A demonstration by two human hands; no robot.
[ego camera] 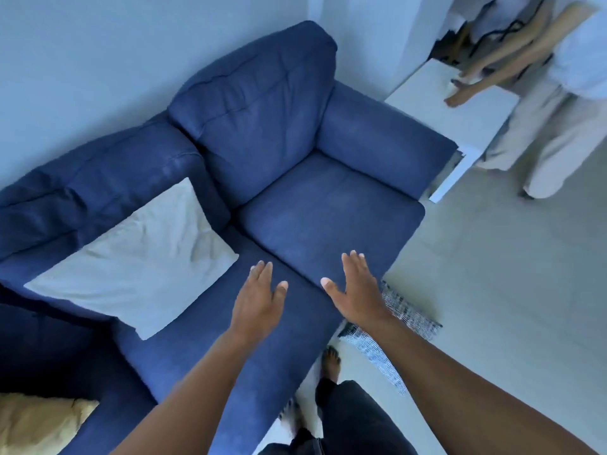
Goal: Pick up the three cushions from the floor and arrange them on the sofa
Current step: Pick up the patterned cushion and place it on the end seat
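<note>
A blue two-seat sofa [328,224] fills the middle of the head view. A pale beige cushion [138,261] leans on its left seat against the backrest. A yellow cushion [36,421] shows at the bottom left corner, partly cut off by the frame. A black-and-white patterned cushion [404,326] lies on the floor at the sofa's front right corner, partly hidden by my right arm. My left hand [259,300] and my right hand [358,290] hover over the sofa's front edge, palms down, fingers spread, holding nothing.
A white side table [460,126] stands beside the sofa's right armrest. Another person in light clothes [558,93] leans over it at the top right. My bare feet [330,359] stand on the pale floor by the sofa front. Open floor lies to the right.
</note>
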